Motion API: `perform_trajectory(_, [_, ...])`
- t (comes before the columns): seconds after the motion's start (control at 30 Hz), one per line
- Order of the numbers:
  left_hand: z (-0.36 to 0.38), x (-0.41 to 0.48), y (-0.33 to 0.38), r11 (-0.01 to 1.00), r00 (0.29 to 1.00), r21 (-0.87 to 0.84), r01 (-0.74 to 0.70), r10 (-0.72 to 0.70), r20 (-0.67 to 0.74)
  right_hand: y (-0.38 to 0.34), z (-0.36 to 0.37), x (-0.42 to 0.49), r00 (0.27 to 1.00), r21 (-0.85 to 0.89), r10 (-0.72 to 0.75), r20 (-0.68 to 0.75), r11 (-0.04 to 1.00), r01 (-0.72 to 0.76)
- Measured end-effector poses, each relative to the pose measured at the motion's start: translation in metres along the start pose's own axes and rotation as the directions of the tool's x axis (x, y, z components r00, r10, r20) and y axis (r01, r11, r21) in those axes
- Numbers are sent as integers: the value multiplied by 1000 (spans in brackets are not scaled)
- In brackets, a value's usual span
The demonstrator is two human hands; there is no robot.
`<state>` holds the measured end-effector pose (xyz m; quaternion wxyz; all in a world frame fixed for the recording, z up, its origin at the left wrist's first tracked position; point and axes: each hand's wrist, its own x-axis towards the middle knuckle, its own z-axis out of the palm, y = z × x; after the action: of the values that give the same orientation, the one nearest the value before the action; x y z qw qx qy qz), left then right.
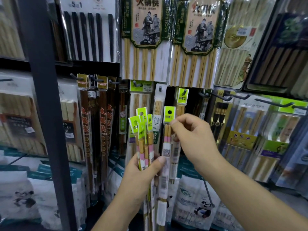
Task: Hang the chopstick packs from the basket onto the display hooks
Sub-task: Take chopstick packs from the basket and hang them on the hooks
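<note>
My left hand (143,170) grips a bundle of several chopstick packs (144,140) with neon-green header tags, held upright in front of the display. My right hand (191,139) pinches a single chopstick pack (167,147) just under its green tag, whose round hole shows at the top. That pack hangs down beside the bundle. Above it a pack of the same kind (182,97) hangs on a display hook (184,92). No basket is in view.
Large bamboo chopstick packs (145,39) hang above. Dark red packs (103,122) hang to the left, behind a black shelf post (45,97). Long black hooks (240,97) stick out at the right over boxed sets. White panda-print bags (196,202) lie below.
</note>
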<state>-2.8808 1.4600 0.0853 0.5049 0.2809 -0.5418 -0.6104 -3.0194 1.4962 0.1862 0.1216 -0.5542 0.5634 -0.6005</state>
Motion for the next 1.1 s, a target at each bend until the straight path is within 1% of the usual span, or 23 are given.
perform_trajectory(0.1, [-2, 1, 0, 998, 1000, -66, 11, -9, 21, -8, -9, 10, 996, 59, -43, -84, 997, 48])
perform_trajectory(0.23, [-2, 0, -1, 999, 999, -41, 10, -8, 51, -18, -16, 23, 986, 82, -66, -154, 993, 80])
perform_trajectory(0.4, [-1, -1, -2, 999, 997, -22, 40, -38, 69, -21, -16, 32, 980, 128, -13, -196, 991, 38])
perform_trajectory(0.53, [2, -2, 2, 990, 995, -119, 72, -63, 72, -17, -16, 37, 972, 156, 42, -230, 988, -6])
perform_trajectory(0.73, [1, -2, 5, 972, 986, -191, 138, -118, 115, -8, -14, 39, 969, 86, 65, -237, 995, -46])
perform_trajectory(0.9, [-2, -2, 2, 987, 986, -127, 103, -84, 144, 1, -11, 27, 958, 77, 97, -271, 994, -79])
perform_trajectory(0.97, [-3, -2, 0, 990, 986, -102, 100, -84, 145, 5, -8, 18, 968, 39, 77, -238, 997, -69])
perform_trajectory(1.0, [-3, -2, -1, 991, 986, -95, 96, -82, 145, 7, -6, 13, 979, 14, 63, -195, 998, -61])
perform_trajectory(1.1, [-1, -2, -4, 991, 988, -101, 86, -72, 136, 8, 3, 0, 1000, -3, 31, 5, 1000, -31])
